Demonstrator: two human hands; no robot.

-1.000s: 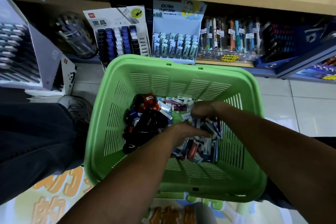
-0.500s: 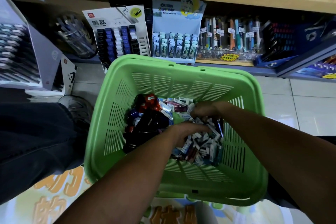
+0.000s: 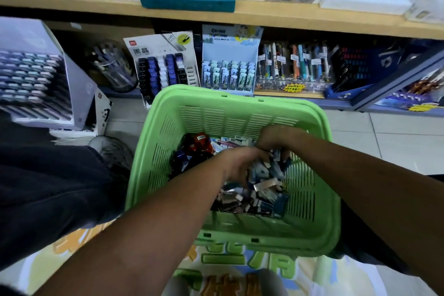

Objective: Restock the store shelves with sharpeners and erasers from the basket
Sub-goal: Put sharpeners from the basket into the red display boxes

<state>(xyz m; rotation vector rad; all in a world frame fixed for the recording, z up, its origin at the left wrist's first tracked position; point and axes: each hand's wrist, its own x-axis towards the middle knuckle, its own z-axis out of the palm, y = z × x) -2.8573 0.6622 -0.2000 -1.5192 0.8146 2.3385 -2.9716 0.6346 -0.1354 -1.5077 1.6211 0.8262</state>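
Both hands now deeper in green basket [image 3: 240, 101] — L hand [image 3: 237, 163], R hand [image 3: 271, 138] fingers buried in erasers [image 3: 259, 190], grip unclear, sharpeners [image 3: 192, 151] alongside

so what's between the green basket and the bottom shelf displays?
Head view: nothing sits there. The green basket's far rim overlaps the front of the black-and-blue display and the white display box; only bare floor tile shows beside it.

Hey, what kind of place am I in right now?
Most likely a stationery shop aisle. A wooden shelf carries boxed pens, display boxes of small packets and priced pens stand below it, and a green basket of small wrapped items sits on the floor.
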